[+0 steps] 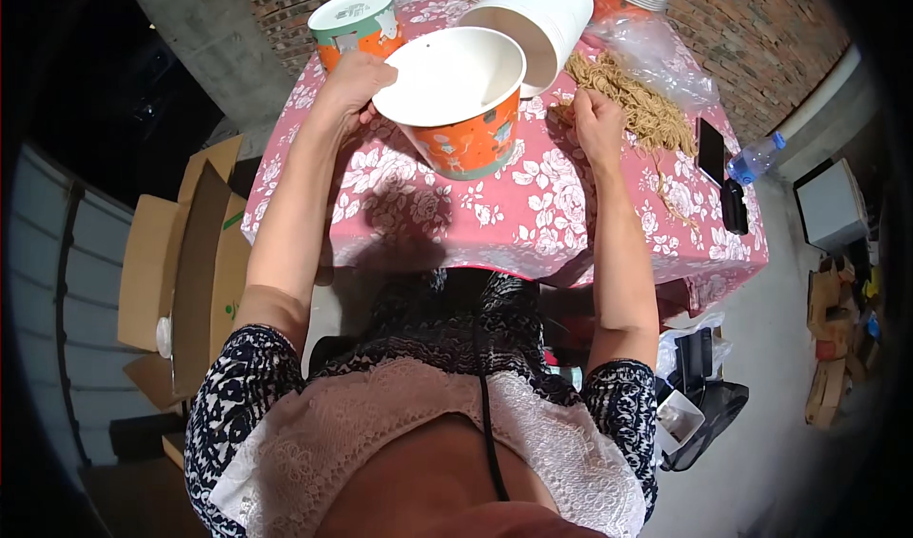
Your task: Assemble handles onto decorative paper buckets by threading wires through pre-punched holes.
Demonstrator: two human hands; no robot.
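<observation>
My left hand (357, 86) grips the left rim of a paper bucket (466, 143), its thumb over the edge. The bucket is white inside and printed orange with animal figures and a green band at its base; it tilts towards me, and a small dark hole shows near the far rim. To its right, my right hand (599, 124) is closed at the near side of a heap of tan cords (647, 100). A bit of tan cord shows beside its fingers, though the fingertips are partly hidden.
An upturned printed bucket (354, 15) stands at the far left. Nested white buckets (537, 19) lie behind mine. A clear plastic bag (666, 67), phone (709, 151), black case (733, 207) and water bottle (756, 159) occupy the right side of the flowered tablecloth (399, 243). Open cardboard boxes (152, 267) stand left.
</observation>
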